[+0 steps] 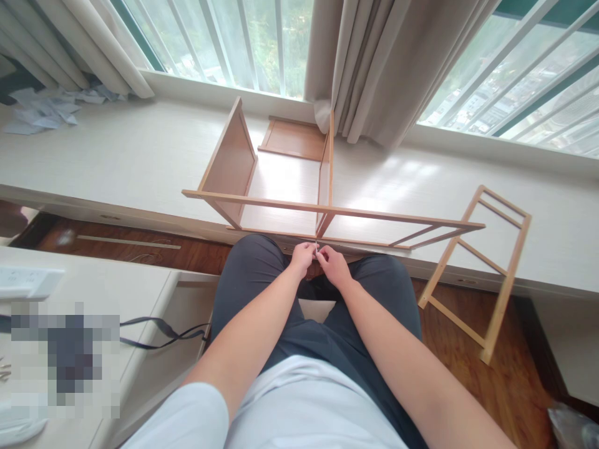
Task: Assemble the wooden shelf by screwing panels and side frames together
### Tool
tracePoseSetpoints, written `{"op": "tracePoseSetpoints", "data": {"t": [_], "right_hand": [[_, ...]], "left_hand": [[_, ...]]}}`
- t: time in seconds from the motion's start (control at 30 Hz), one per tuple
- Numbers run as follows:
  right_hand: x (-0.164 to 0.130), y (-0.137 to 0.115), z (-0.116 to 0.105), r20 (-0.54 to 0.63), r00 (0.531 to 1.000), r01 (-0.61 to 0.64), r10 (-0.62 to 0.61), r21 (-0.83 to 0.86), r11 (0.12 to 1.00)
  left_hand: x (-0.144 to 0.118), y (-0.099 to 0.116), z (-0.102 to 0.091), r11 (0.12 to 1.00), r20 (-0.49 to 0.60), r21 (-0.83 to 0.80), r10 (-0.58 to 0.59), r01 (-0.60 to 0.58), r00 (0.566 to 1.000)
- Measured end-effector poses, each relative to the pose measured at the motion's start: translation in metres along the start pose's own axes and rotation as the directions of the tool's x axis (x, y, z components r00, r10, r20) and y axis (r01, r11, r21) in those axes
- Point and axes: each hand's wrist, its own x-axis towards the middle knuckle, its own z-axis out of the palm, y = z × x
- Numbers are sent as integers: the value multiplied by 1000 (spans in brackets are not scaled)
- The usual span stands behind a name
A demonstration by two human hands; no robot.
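Both hands, left hand and right hand, are pinching a small screw beneath the half-assembled bamboo shelf; the ladder-like side frame is waiting unattached.

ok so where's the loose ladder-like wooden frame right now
In the head view the ladder-like wooden frame leans against the front edge of the window ledge on the person's right, its foot on the wooden floor, just beyond the end of the half-built wooden shelf.

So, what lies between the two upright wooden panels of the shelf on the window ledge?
In the head view, only a bare, sunlit stretch of the ledge lies between the left panel and the right panel; a flat board lies behind it.
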Motion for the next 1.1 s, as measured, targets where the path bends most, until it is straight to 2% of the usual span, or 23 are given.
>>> {"op": "tracePoseSetpoints", "data": {"t": [0.5,1.1], "right_hand": [[1,-1,1,7,1000,17,-16,-78,997],[1,0,1,15,1000,4,-3,-49,999]], "left_hand": [[-1,0,0,1000,-4,-27,-11,11,1000],[-2,1,-1,999,10,-32,-11,11,1000]]}}
